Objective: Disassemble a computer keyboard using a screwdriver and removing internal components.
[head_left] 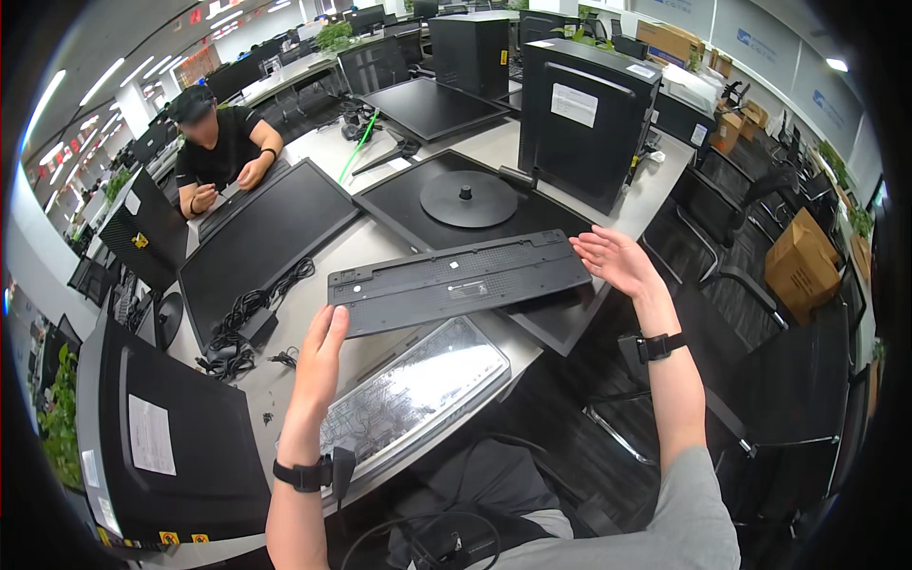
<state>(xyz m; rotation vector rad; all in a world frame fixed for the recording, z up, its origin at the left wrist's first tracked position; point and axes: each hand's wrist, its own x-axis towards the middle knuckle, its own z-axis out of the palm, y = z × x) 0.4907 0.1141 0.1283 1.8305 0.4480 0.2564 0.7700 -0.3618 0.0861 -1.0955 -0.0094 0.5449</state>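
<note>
above the desk in the head view, the black keyboard shell (460, 282) is lifted off, pinched between open flat left hand (323, 356) and right hand (616, 258); the silvery membrane sheet (418, 394) lies exposed below; reassembly looks undone.
</note>
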